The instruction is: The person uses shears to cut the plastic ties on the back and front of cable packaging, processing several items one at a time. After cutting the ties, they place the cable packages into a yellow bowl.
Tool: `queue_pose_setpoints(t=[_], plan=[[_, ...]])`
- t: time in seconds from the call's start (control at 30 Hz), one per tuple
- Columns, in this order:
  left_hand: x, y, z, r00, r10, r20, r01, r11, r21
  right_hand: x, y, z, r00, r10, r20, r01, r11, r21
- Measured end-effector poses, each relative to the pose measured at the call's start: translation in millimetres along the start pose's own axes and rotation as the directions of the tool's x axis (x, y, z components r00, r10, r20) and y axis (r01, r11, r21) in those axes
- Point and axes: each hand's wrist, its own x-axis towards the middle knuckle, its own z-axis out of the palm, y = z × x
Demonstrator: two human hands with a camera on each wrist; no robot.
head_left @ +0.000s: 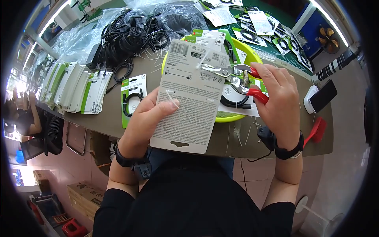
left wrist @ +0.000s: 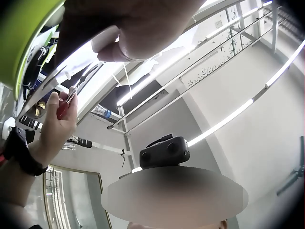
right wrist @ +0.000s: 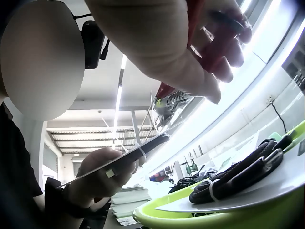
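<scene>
My left hand point(head_left: 144, 116) grips a cable packaging card point(head_left: 189, 126), its printed back facing up, thumb across it beside a white cable tie point(head_left: 170, 94). Along the card's underside runs a black cable point(right wrist: 138, 153), seen in the right wrist view. My right hand point(head_left: 281, 96) holds red-handled cutting pliers point(head_left: 236, 81), with a coiled spring between the handles. Their metal tips lie over the card's upper part, right at another white tie point(head_left: 203, 58). Beneath the card stands a yellow-green basin point(head_left: 229, 118) holding more carded cables.
A carded USB-C cable point(head_left: 134, 94) lies left of the basin, near a row of cards point(head_left: 75, 89) and a heap of black cables point(head_left: 126, 43). Clipped tie pieces point(head_left: 248, 133) litter the front edge. At right are a phone point(head_left: 324, 96) and a red brush point(head_left: 318, 128).
</scene>
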Motion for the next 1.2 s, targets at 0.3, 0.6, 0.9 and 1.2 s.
queue_pose_setpoints(t=[0.3,0.6,0.9,1.2], plan=[[-2.7,0.2,1.8,0.998,-0.007,0.056,0.006,1.0,0.013,1.1,-3.7,0.4,0.999,-0.047,0.005,0.047,0.998,-0.043],[2.5,3.3,4.0,0.999,-0.024,0.022,0.025,0.999,-0.045,-3.3,-9.3,2.3,0.994,0.101,-0.032,-0.089,0.959,0.269],[2.8,3.2,15.6,0.998,-0.04,0.053,0.042,0.998,-0.045,-0.7,-25.4,8.4,0.989,-0.146,-0.012,0.147,0.984,0.099],[4.8,-3.7,12.5,0.996,-0.013,0.091,0.013,1.0,0.005,-5.6,-24.2,13.4,0.989,-0.101,0.111,0.082,0.984,0.16]])
